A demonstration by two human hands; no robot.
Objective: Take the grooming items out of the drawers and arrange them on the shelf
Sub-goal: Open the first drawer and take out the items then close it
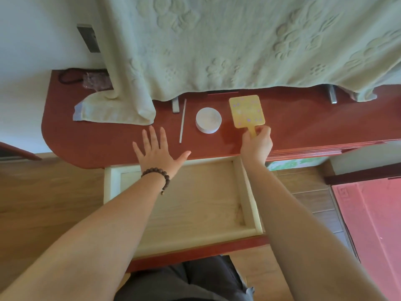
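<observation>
Placing the hand mirror on the shelf beside items already set out.

We see the right hand (257, 142) pinching the short handle of the yellow hand mirror (247, 111), its fingers (265, 132) curled round the stub. The mirror's square head lies flat on the red shelf (303, 127), its long axis running away from us, handle nearest the fingers. Just beside it to the left sits the round white jar (208, 123), then the thin white stick (182, 121), also lying lengthwise. The left hand (157, 148) rests palm down with fingers spread and straight, holding nothing, near the stick. Both forearms reach over the open drawer (251, 192), which shows only bare wood. We judge release comes next.
</observation>
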